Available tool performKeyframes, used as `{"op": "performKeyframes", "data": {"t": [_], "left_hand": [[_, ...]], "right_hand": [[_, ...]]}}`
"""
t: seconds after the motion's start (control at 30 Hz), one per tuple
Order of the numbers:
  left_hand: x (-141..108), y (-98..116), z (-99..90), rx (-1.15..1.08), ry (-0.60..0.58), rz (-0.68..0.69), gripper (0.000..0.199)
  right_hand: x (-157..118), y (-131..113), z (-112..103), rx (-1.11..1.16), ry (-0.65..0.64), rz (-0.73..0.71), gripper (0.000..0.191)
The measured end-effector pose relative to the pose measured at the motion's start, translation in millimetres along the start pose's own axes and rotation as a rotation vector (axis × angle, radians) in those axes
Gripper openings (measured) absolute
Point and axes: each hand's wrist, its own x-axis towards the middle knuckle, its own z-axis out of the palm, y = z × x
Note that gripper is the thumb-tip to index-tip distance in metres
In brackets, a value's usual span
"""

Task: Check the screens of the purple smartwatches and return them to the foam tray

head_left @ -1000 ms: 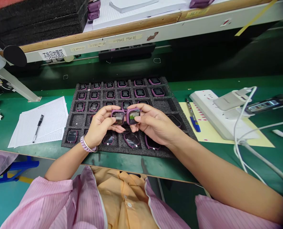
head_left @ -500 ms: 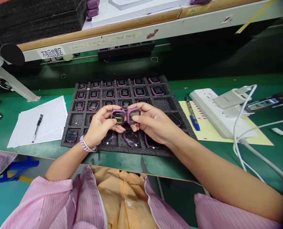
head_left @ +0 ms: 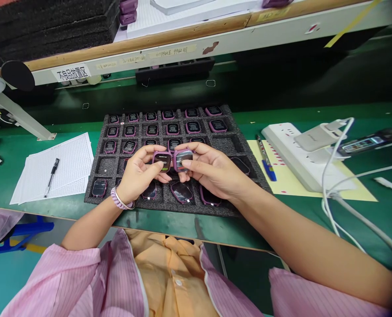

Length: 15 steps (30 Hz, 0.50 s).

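Note:
Two purple smartwatch bodies without straps are held side by side above a black foam tray point(head_left: 227, 143). My left hand point(head_left: 137, 173) is closed around the left watch point(head_left: 161, 158), its thumb on the lit screen, where a green patch shows. Closed on the right watch point(head_left: 183, 157) is my right hand point(head_left: 212, 171), with the thumb across the lower part of its screen. Several more purple watches, such as one at the front left corner point(head_left: 99, 188), lie face up in the tray's compartments, many with lit text. My hands cover some of the middle compartments.
Left of the tray, a black pen point(head_left: 52, 177) lies on printed sheets point(head_left: 70, 158). To the right are a blue pen point(head_left: 267, 160), yellow paper point(head_left: 295, 189) and a white power strip point(head_left: 291, 149) with chargers and cables point(head_left: 328, 193). A shelf edge point(head_left: 169, 48) runs across above the bench.
The right watch is tilted differently, and its screen now shows a pale reflection instead of the green patch. My left thumb has shifted slightly up and right on the left watch's screen.

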Motion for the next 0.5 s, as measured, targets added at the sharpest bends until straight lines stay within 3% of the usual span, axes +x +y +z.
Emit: {"op": "performKeyframes", "data": {"t": [0.23,0.33,0.4,0.47,0.5], "left_hand": [[5,-3,-3.0,0.001,-0.008,0.09,0.065],[-6,9,6.0,-0.071,-0.027,0.144,0.067],[-29,26,18.4,-0.169,-0.186,0.1,0.066],[-61,45,32.7,-0.266,-0.477,-0.031,0.07],[-77,55,39.0,-0.307,-0.521,-0.074,0.076]], "right_hand": [[1,-4,1,0.002,-0.005,-0.022,0.054],[2,-7,1,-0.003,-0.033,-0.048,0.063],[1,-9,1,-0.044,-0.057,-0.059,0.066],[-2,-11,2,-0.115,-0.077,-0.075,0.064],[-5,-14,4,-0.163,-0.086,-0.095,0.063]]}}
